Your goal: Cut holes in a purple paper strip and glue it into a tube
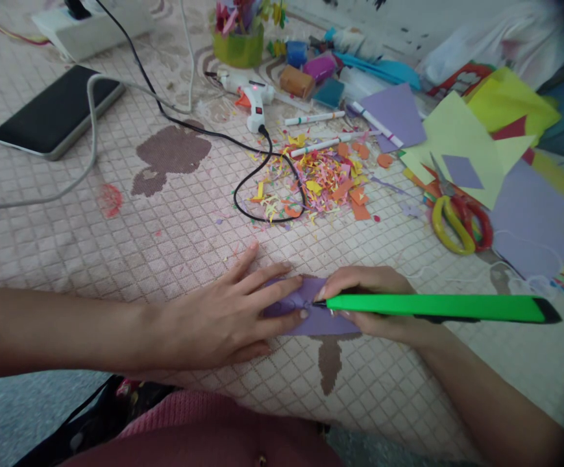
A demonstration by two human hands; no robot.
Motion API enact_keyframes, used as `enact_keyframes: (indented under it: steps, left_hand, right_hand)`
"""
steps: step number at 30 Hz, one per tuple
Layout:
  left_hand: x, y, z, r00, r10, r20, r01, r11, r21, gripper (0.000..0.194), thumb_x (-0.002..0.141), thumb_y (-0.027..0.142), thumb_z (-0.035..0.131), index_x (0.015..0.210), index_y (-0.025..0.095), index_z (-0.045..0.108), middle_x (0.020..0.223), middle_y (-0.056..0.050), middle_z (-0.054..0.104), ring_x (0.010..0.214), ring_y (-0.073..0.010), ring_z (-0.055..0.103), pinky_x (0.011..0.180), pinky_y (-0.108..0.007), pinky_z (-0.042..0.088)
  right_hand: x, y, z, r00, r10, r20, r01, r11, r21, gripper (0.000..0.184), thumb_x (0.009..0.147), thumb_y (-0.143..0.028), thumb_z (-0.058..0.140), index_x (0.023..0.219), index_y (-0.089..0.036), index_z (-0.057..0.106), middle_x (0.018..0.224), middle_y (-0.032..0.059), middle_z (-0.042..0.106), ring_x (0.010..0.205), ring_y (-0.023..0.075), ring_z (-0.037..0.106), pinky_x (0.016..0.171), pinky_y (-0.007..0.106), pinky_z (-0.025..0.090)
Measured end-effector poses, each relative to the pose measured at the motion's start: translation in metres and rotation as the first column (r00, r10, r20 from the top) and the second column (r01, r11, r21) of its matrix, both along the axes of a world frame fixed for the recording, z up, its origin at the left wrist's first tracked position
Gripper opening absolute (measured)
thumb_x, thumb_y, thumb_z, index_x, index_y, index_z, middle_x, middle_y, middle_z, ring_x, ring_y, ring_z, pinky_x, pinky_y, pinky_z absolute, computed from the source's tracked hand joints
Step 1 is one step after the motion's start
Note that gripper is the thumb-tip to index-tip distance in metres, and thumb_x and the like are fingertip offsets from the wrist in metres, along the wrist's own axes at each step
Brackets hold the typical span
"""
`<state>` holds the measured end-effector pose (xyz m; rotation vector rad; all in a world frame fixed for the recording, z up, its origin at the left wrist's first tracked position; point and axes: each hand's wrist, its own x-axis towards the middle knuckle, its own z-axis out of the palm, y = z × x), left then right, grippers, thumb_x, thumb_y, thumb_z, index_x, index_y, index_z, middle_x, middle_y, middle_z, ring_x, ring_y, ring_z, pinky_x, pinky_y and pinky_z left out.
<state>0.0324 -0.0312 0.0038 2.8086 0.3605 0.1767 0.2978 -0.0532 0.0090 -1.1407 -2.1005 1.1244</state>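
While one left hand point(235, 310) spreads over one purple paper point(318, 321), one right-hand grip point(359, 301) closes around one green pen point(432, 307).

We counted one left hand point(213, 318) and one right hand point(383, 298), one green pen point(437, 307), one purple strip point(323, 325) and one pair of scissors point(453, 202). Farther off on the table point(179, 227), we found one glue gun point(257, 111), one black-topped device point(55, 110), one power strip point(89, 31), one green pot point(237, 50), one black cable point(213, 133) and at least three white sticks point(314, 119). We also tallied four colored blocks point(296, 82) and two large purple sheets point(539, 217), but the paper scraps point(328, 178) lay too thickly heaped for us to number.
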Motion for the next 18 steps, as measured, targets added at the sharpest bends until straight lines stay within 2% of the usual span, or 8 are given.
enact_keyframes:
  steps: [10, 18]
  left_hand:
    - [0.000, 0.000, -0.001, 1.000, 0.000, 0.020, 0.000, 1.000, -0.001, 0.048, 0.089, 0.032, 0.062, 0.134, 0.025, 0.049, 0.147, -0.012, 0.041, 0.139, -0.0334, 0.033, 0.112, -0.067, 0.015]
    - [-0.002, 0.002, 0.000, 1.000, -0.007, 0.006, 0.007, 1.000, 0.004, 0.050, 0.089, 0.036, 0.063, 0.136, 0.030, 0.048, 0.147, -0.011, 0.040, 0.139, -0.0350, 0.032, 0.111, -0.068, 0.016]
  right_hand:
    - [-0.002, -0.002, 0.000, 0.998, -0.056, 0.016, 0.055, 0.997, 0.057, 0.022, 0.076, -0.007, 0.061, 0.089, -0.023, 0.068, 0.082, 0.0008, 0.074, 0.073, 0.0143, 0.070, 0.062, 0.022, 0.053]
    - [-0.014, -0.015, 0.008, 0.952, -0.304, -0.031, 0.306, 0.943, 0.132, 0.018, 0.077, -0.009, 0.060, 0.083, -0.024, 0.069, 0.078, 0.0005, 0.075, 0.066, 0.0137, 0.069, 0.056, 0.021, 0.054]
